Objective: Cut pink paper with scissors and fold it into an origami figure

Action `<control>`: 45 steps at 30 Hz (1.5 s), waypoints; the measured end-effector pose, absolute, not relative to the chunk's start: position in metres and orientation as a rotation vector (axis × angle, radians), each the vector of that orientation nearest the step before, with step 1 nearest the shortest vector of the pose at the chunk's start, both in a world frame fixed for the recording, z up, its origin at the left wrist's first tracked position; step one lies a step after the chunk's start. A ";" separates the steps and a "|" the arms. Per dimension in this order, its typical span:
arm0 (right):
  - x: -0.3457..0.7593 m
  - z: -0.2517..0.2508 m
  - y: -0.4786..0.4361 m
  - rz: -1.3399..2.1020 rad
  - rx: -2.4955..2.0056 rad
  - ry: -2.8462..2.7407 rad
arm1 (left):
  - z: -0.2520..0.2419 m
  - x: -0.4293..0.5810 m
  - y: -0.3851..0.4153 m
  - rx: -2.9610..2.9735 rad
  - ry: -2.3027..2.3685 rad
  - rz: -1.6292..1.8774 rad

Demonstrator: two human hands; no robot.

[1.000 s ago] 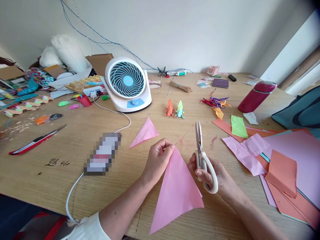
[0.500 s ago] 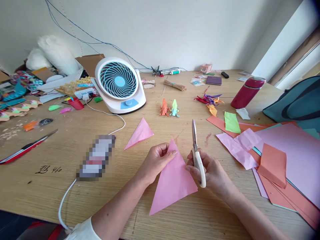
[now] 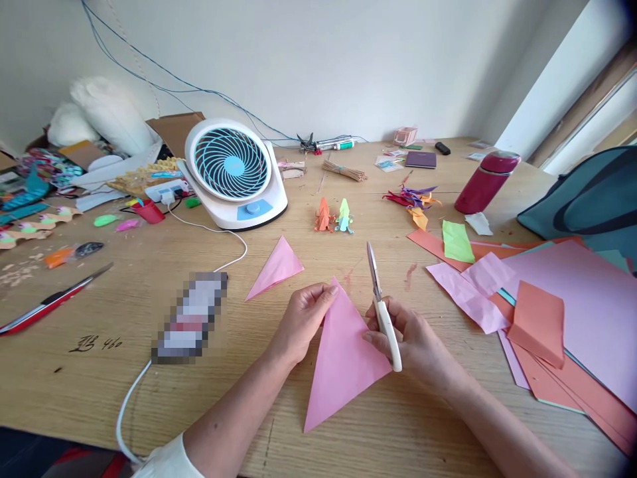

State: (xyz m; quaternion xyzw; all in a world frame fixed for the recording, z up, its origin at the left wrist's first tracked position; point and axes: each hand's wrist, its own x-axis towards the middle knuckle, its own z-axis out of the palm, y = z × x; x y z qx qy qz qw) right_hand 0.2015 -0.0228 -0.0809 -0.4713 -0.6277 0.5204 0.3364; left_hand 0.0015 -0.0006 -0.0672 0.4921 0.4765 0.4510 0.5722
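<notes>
Near its top point, a folded pink paper triangle (image 3: 343, 362) is pinched between the thumb and fingers of my left hand (image 3: 304, 317). My right hand (image 3: 405, 335) is closed round scissors with white handles (image 3: 389, 335), their blades together and pointing up and away from me. The thumb of that hand also lies against the triangle's right edge. Beyond my left hand, a smaller pink paper triangle (image 3: 279, 265) lies flat on the table. Two folded paper figures, one orange (image 3: 324, 216) and one green and blue (image 3: 344, 217), stand farther back.
A white fan (image 3: 233, 166) stands back left, with a phone (image 3: 192, 317) on a white cable nearer me. Coloured paper sheets (image 3: 572, 292) spread over the right side, by a red bottle (image 3: 488, 182) and a teal bag (image 3: 587, 192). A red-handled knife (image 3: 54, 300) lies far left.
The scissors have tilted left and shifted slightly left with my right hand. The triangle's top has moved a little left and its lower corner right. My left hand keeps its pinch.
</notes>
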 end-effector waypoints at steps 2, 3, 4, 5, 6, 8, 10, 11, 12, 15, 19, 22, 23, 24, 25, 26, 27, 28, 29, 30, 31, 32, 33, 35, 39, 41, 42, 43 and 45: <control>0.202 -0.081 -0.022 1.367 -1.220 -1.652 | -0.068 0.000 0.001 1.151 1.143 1.092; 0.201 -0.081 -0.022 1.371 -1.216 -1.658 | -0.068 0.000 0.002 1.155 1.156 1.119; 0.201 -0.081 -0.022 1.375 -1.213 -1.660 | -0.068 -0.001 0.002 1.159 1.170 1.150; 0.201 -0.081 -0.022 1.378 -1.213 -1.659 | -0.067 -0.002 0.003 1.160 1.181 1.178; 0.200 -0.082 -0.022 1.381 -1.213 -1.652 | -0.067 -0.002 0.004 1.158 1.189 1.202; 0.200 -0.082 -0.022 1.394 -1.208 -1.630 | -0.067 -0.002 0.005 1.143 1.198 1.239; 0.201 -0.083 -0.022 1.397 -1.199 -1.611 | -0.068 -0.003 0.006 1.121 1.189 1.235; 0.202 -0.084 -0.021 1.392 -1.195 -1.601 | -0.068 -0.003 0.006 1.109 1.180 1.212; 0.203 -0.084 -0.021 1.382 -1.193 -1.592 | -0.069 -0.002 0.006 1.093 1.168 1.179; 0.207 -0.086 -0.017 1.359 -1.188 -1.556 | -0.072 -0.002 0.004 1.026 1.123 1.032; 0.212 -0.087 -0.013 1.399 -1.186 -1.437 | -0.072 -0.001 0.003 0.987 1.064 0.859; 0.214 -0.086 -0.009 1.414 -1.163 -1.349 | -0.071 -0.002 0.003 0.991 1.058 0.832; 0.215 -0.086 -0.008 1.416 -1.151 -1.332 | -0.071 -0.003 0.004 0.984 1.066 0.845; 0.216 -0.086 -0.007 1.416 -1.142 -1.321 | -0.071 -0.003 0.005 0.972 1.076 0.868; 0.217 -0.087 -0.006 1.412 -1.137 -1.312 | -0.071 -0.003 0.005 0.956 1.085 0.896; 0.218 -0.088 -0.004 1.405 -1.135 -1.303 | -0.071 -0.003 0.006 0.937 1.095 0.923; 0.218 -0.088 -0.003 1.395 -1.135 -1.295 | -0.072 -0.004 0.007 0.919 1.104 0.950; 0.219 -0.089 -0.002 1.383 -1.136 -1.287 | -0.073 -0.004 0.008 0.903 1.111 0.977; 0.220 -0.090 -0.001 1.363 -1.138 -1.285 | -0.073 -0.005 0.009 0.891 1.120 1.003; 0.220 -0.090 0.000 1.338 -1.142 -1.294 | -0.073 -0.005 0.011 0.880 1.130 1.033; 0.221 -0.090 0.001 1.299 -1.155 -1.320 | -0.074 -0.006 0.012 0.873 1.142 1.066; 0.223 -0.089 0.002 1.242 -1.182 -1.368 | -0.074 -0.007 0.014 0.864 1.157 1.098; 0.224 -0.088 0.003 1.164 -1.229 -1.432 | -0.073 -0.008 0.015 0.846 1.173 1.137; 0.227 -0.086 0.004 0.933 -1.373 -1.601 | -0.072 -0.009 0.018 0.804 1.190 1.174; 0.238 -0.078 0.008 0.344 -1.644 -1.917 | -0.071 -0.010 0.020 0.758 1.187 1.187; 0.247 -0.076 0.010 0.157 -1.755 -1.995 | -0.071 -0.011 0.021 0.750 1.187 1.201; 0.251 -0.075 0.011 0.097 -1.818 -2.010 | -0.071 -0.011 0.021 0.744 1.188 1.211; 0.256 -0.074 0.012 0.055 -1.890 -2.011 | -0.072 -0.012 0.022 0.738 1.189 1.221; 0.264 -0.075 0.015 0.013 -2.033 -1.991 | -0.073 -0.013 0.023 0.730 1.189 1.242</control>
